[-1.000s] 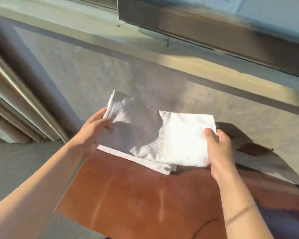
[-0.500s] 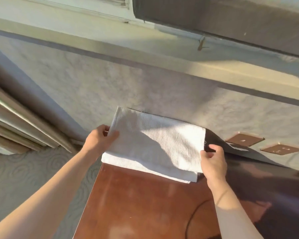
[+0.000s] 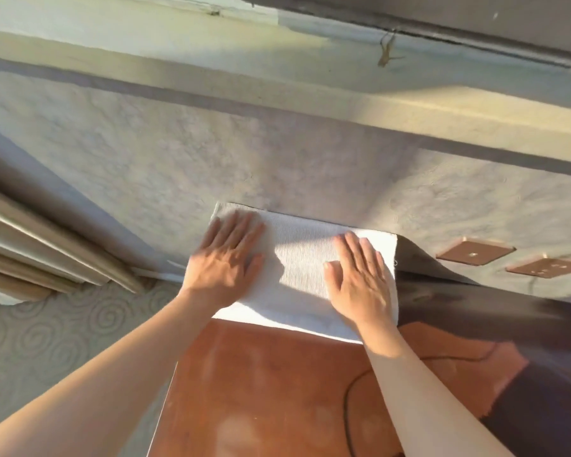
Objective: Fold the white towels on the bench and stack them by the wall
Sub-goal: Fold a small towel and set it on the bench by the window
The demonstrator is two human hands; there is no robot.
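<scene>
A folded white towel (image 3: 302, 258) lies flat at the far end of the reddish-brown bench (image 3: 271, 384), its far edge against the grey wall (image 3: 185, 159). My left hand (image 3: 226, 258) rests palm down on the towel's left part with straight, spread fingers. On the towel's right part my right hand (image 3: 360, 278) presses flat the same way. From the earlier frames another folded towel lies beneath; now only a thin lower edge shows at the front.
Two brown socket plates (image 3: 475, 253) sit in the wall to the right. A dark cable (image 3: 353, 390) curls on the bench. Patterned carpet (image 3: 47, 341) lies left of the bench, with curtain folds (image 3: 30, 252) beyond it. Shadow covers the bench's right side.
Both hands have let go of the towel's side edges and now lie flat on top of it. The towel has gone down onto the stack by the wall.
</scene>
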